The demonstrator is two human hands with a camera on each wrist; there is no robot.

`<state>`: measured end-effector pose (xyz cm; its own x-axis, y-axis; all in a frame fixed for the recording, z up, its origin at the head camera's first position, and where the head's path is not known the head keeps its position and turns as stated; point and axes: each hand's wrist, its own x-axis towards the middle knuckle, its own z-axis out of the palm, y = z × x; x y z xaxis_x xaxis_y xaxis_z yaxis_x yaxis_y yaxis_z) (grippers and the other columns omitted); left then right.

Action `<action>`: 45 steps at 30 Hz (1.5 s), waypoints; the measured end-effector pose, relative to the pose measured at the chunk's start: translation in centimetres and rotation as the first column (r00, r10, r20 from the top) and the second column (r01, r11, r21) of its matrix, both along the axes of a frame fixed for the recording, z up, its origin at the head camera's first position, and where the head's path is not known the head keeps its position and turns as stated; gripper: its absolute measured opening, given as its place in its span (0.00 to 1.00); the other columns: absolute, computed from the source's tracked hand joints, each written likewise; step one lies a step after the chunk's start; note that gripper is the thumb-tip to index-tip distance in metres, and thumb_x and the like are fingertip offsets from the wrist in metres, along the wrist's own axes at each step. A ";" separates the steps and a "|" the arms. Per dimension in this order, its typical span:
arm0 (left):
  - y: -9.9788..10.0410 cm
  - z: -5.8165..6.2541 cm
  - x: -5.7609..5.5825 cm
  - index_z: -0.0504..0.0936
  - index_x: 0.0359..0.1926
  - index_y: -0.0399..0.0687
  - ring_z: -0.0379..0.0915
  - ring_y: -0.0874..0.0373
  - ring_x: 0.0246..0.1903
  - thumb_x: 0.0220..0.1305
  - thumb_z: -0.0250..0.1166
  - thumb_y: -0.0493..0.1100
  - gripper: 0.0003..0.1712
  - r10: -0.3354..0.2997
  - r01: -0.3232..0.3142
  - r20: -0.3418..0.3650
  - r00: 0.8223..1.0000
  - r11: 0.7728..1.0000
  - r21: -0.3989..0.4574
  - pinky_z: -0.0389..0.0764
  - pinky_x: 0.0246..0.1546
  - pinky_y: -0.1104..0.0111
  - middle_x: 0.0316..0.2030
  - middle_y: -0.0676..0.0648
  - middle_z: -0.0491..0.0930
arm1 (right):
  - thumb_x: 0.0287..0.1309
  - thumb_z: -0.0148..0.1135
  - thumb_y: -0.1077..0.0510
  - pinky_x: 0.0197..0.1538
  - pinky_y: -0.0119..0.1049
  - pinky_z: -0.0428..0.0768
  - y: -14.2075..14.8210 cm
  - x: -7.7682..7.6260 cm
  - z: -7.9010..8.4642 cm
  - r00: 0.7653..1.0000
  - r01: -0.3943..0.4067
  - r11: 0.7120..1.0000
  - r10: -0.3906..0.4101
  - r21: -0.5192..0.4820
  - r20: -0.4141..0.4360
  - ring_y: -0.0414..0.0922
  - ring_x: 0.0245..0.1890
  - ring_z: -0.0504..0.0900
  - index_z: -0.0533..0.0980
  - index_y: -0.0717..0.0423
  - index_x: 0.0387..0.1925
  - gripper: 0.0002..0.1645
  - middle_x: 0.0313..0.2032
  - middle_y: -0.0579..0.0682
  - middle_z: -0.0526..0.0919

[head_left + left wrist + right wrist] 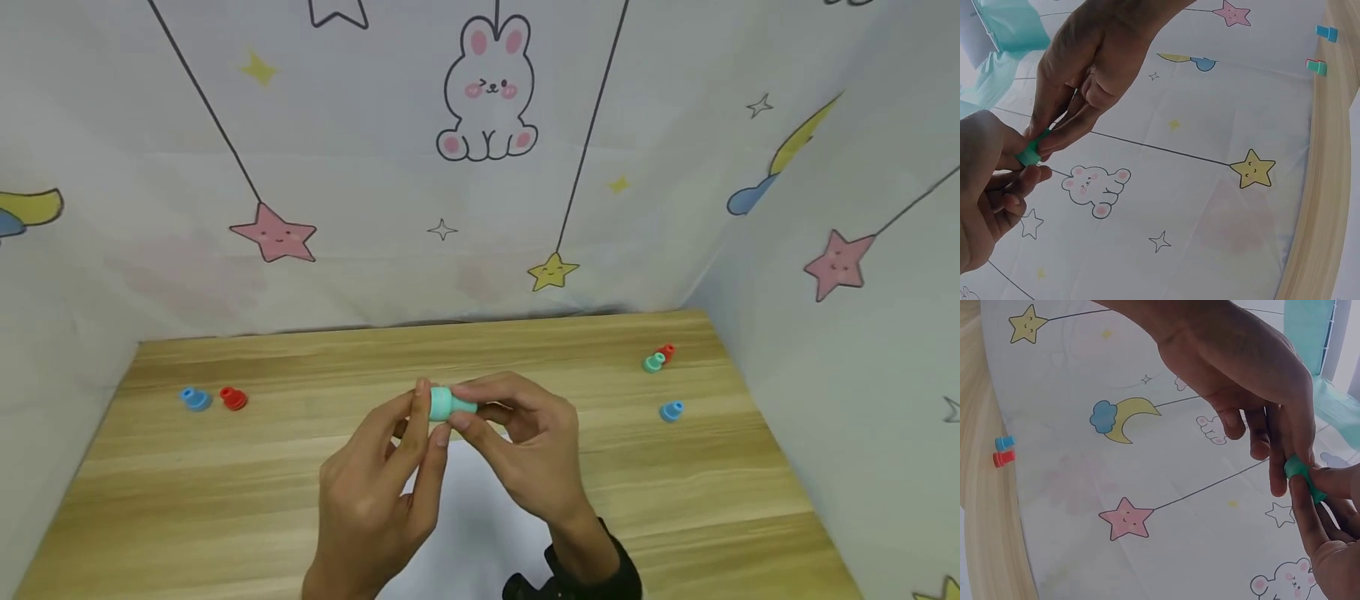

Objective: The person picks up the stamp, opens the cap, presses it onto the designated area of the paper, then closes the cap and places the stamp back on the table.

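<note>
Both hands meet around a small mint-green stamp (442, 404), held sideways over the table. My left hand (378, 487) pinches its wide end between thumb and fingers. Thumb and forefinger of my right hand (528, 437) grip the narrower handle end. In the left wrist view the stamp (1031, 153) shows green between the fingertips, partly covered by them. From the right wrist the stamp (1302, 475) appears slanted, with fingers from both hands on it.
White paper (480, 508) lies on the wooden table (225, 500) beneath the hands. At the left stand a blue stamp (196, 399) and a red stamp (233, 398). To the right are a green stamp (654, 362), another red stamp (667, 352) and another blue stamp (672, 411).
</note>
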<state>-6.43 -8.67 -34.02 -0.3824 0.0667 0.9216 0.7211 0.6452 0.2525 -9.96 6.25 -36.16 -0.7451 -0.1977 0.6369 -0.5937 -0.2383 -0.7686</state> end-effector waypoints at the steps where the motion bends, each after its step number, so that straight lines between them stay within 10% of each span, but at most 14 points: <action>1: -0.1 -0.1 0.1 0.82 0.45 0.24 0.74 0.55 0.20 0.69 0.57 0.38 0.18 -0.010 0.010 0.026 1.000 1.000 0.009 0.74 0.19 0.75 0.34 0.37 0.81 | 0.50 0.62 0.80 0.42 0.45 0.85 0.0 0.1 0.1 1.000 0.003 1.000 -0.003 0.009 0.007 0.49 0.42 0.85 0.78 0.70 0.44 0.18 0.40 0.65 0.83; 16: -1.6 -0.8 1.4 0.79 0.50 0.33 0.71 0.62 0.26 0.65 0.64 0.41 0.17 -0.085 0.056 0.296 0.951 0.993 0.106 0.65 0.22 0.80 0.39 0.44 0.79 | 0.54 0.61 0.77 0.42 0.47 0.84 -0.4 0.7 0.0 0.992 -0.071 0.997 0.067 0.029 0.106 0.53 0.44 0.86 0.71 0.66 0.52 0.23 0.47 0.65 0.77; 27: -2.1 -1.7 2.0 0.81 0.53 0.44 0.69 0.64 0.28 0.59 0.68 0.42 0.20 0.034 -0.045 0.412 0.910 0.999 0.015 0.66 0.23 0.81 0.36 0.51 0.76 | 0.52 0.63 0.76 0.40 0.45 0.85 -0.9 1.4 1.6 0.995 -0.013 0.996 0.004 0.090 0.098 0.52 0.43 0.84 0.74 0.66 0.48 0.20 0.45 0.61 0.79; 36: -2.4 -1.4 2.3 0.81 0.52 0.41 0.70 0.64 0.27 0.60 0.67 0.39 0.19 0.021 -0.054 0.379 0.925 0.996 0.077 0.66 0.25 0.80 0.34 0.50 0.76 | 0.51 0.66 0.74 0.44 0.44 0.84 -1.6 1.8 1.8 0.985 -0.053 0.985 0.025 0.163 0.169 0.50 0.44 0.83 0.73 0.62 0.52 0.26 0.46 0.60 0.79; 45: -2.8 -1.4 2.4 0.82 0.48 0.45 0.68 0.67 0.25 0.58 0.68 0.39 0.15 0.062 -0.079 0.425 0.903 0.997 0.022 0.64 0.23 0.81 0.32 0.55 0.76 | 0.53 0.66 0.71 0.46 0.39 0.84 -1.8 1.8 1.6 0.986 -0.048 0.956 -0.001 0.290 0.166 0.44 0.45 0.84 0.71 0.50 0.57 0.30 0.43 0.52 0.83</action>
<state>-4.05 -11.42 -35.41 -0.7396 -0.0069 0.6730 0.4935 0.6744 0.5493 -8.14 4.49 -34.52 -0.8266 -0.3753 0.4195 -0.4521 -0.0013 -0.8920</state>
